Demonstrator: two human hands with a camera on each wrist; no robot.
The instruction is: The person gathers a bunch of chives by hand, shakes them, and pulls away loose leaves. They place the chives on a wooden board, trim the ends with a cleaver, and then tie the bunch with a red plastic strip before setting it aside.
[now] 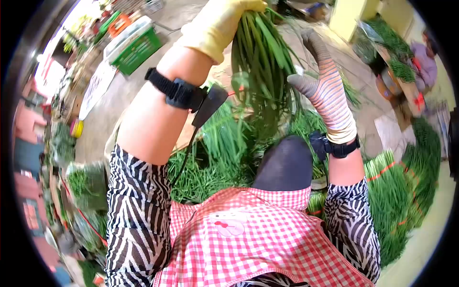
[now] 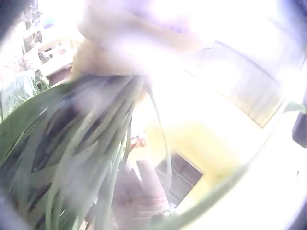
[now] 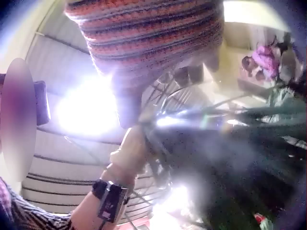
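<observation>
My left hand (image 1: 215, 28), in a yellow glove, grips a bunch of chives (image 1: 265, 57) by its upper end, and the long flat leaves hang down from the fist. To the right of the leaves is my right hand (image 1: 330, 88) in a striped, grey-tipped glove. Its fingers are straight, the thumb stands apart, and nothing is held. The left wrist view has the chives (image 2: 72, 143) fanning below the yellow glove, with strong glare. In the right wrist view the striped glove (image 3: 153, 43) is close, and the hanging leaves (image 3: 230, 163) look dark and blurred.
Loose green leaves (image 1: 210, 182) lie heaped below my hands, around a dark-clad knee (image 1: 284, 165). Tied bundles of chives (image 1: 387, 191) with red bands lie at the right. A green crate (image 1: 136, 55) stands back left. Another person (image 1: 425, 64) sits far right beside more greens.
</observation>
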